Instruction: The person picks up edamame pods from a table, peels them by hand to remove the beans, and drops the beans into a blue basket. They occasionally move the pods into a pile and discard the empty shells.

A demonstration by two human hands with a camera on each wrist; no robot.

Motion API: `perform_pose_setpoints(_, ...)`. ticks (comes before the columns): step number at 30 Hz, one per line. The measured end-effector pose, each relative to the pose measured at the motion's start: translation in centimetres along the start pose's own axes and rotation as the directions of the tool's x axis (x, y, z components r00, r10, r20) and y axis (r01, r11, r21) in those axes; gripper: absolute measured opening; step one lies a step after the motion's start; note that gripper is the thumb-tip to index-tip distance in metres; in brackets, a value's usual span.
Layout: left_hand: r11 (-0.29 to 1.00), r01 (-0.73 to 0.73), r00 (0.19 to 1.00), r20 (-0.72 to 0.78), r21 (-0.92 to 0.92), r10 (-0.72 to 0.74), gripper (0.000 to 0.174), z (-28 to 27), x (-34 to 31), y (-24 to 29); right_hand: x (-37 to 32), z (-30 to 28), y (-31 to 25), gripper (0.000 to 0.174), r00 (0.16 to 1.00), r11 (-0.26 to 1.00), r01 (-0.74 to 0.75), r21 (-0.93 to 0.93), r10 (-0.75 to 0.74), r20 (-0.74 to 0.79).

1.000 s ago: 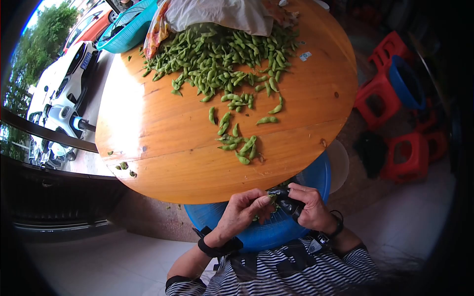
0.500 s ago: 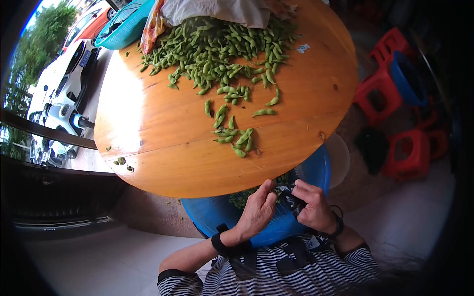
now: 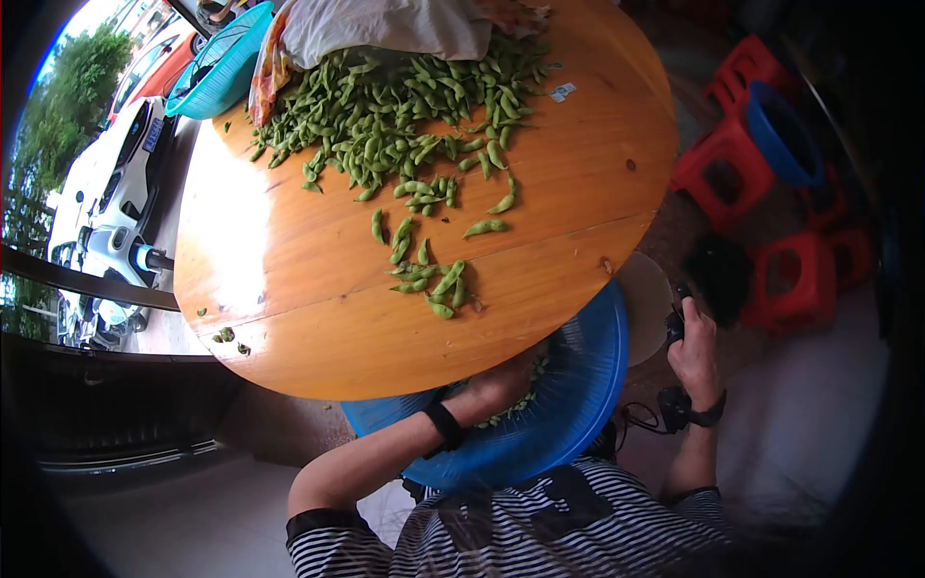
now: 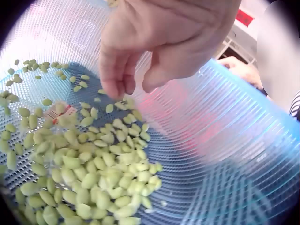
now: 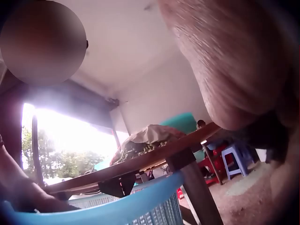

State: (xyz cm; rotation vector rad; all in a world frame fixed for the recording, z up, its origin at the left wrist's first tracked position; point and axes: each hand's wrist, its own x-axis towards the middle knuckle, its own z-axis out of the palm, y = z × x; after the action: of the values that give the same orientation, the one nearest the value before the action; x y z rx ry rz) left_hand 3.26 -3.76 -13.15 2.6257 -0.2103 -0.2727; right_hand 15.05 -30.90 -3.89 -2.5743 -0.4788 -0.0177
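Note:
My left hand [image 3: 501, 387] reaches into the blue basket [image 3: 602, 385], partly hidden by the table edge. In the left wrist view the hand [image 4: 161, 44] hangs over shelled green beans [image 4: 101, 173], its fingers pointing down and the thumb apart from them; nothing is visible between them. Out to the right of the basket, my right hand [image 3: 696, 358] grips a small black object [image 3: 676, 328], whose kind I cannot tell. The right wrist view shows only part of that hand [image 5: 229, 61], large and close. Green pods [image 3: 385, 116] are heaped on the wooden table [image 3: 328, 328].
A pale cloth [image 3: 385, 29] partly covers the pods, beside a turquoise basket [image 3: 226, 67]. Red stools [image 3: 727, 183] and a blue basin [image 3: 785, 135] stand at the right. A pale round container [image 3: 644, 299] is between the blue basket and a dark heap [image 3: 718, 270].
My hands were close together over the basket and have moved apart. The right hand went outward to the right with the black object; the left hand went down into the basket.

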Motion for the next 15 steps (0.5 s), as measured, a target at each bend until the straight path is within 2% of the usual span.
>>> perform_pose_setpoints(1,0.787,0.011,0.982,-0.141,-0.617,-0.124,0.026,0.3,0.8,0.4,0.0,0.3,0.7,0.033,0.999,0.998,-0.037,-0.041,0.036,-0.014)
perform_pose_setpoints(2,0.245,-0.097,0.936,-0.172,-0.965,-0.306,0.027,0.5,1.5,0.5,0.1,0.4,1.1,0.033,0.999,1.000,-0.021,0.013,0.022,-0.033)
perform_pose_setpoints(3,0.244,-0.095,0.937,-0.170,-0.965,-0.306,0.027,-0.7,1.9,0.7,0.2,0.3,1.1,0.033,0.999,1.000,-0.023,0.012,0.023,-0.032)
perform_pose_setpoints(4,0.494,0.023,0.965,-0.109,-0.869,-0.237,0.028,-2.9,2.1,1.3,0.3,0.1,1.0,0.034,0.999,0.999,-0.044,0.026,0.045,-0.030)
perform_pose_setpoints(5,0.712,0.115,0.982,-0.027,-0.693,-0.185,0.030,-4.1,2.3,1.7,0.3,0.0,0.9,0.036,0.997,0.997,-0.068,0.041,0.069,-0.028)
perform_pose_setpoints(9,0.772,0.077,0.991,-0.036,-0.630,-0.128,0.030,-3.5,3.3,1.5,0.2,-0.3,0.2,0.040,0.996,0.998,-0.068,0.014,0.069,-0.054)
perform_pose_setpoints(11,0.923,0.032,0.998,-0.043,-0.383,-0.052,0.030,-2.0,3.6,0.9,0.2,-0.2,0.3,0.044,0.997,0.998,-0.060,0.036,0.062,-0.056)
perform_pose_setpoints(12,0.925,0.031,0.998,-0.044,-0.380,-0.052,0.030,-0.6,3.7,0.4,0.2,-0.4,0.0,0.044,0.996,0.997,-0.059,0.039,0.061,-0.058)
perform_pose_setpoints(14,0.842,-0.031,0.993,-0.114,-0.538,-0.036,0.030,1.8,3.6,-0.2,0.4,-1.0,-0.7,0.041,0.986,0.980,-0.169,0.107,0.167,0.028)
perform_pose_setpoints(15,0.844,-0.034,0.992,-0.118,-0.535,-0.034,0.030,1.4,3.8,0.4,0.4,-1.0,-0.7,0.041,0.986,0.980,-0.166,0.109,0.164,0.023)
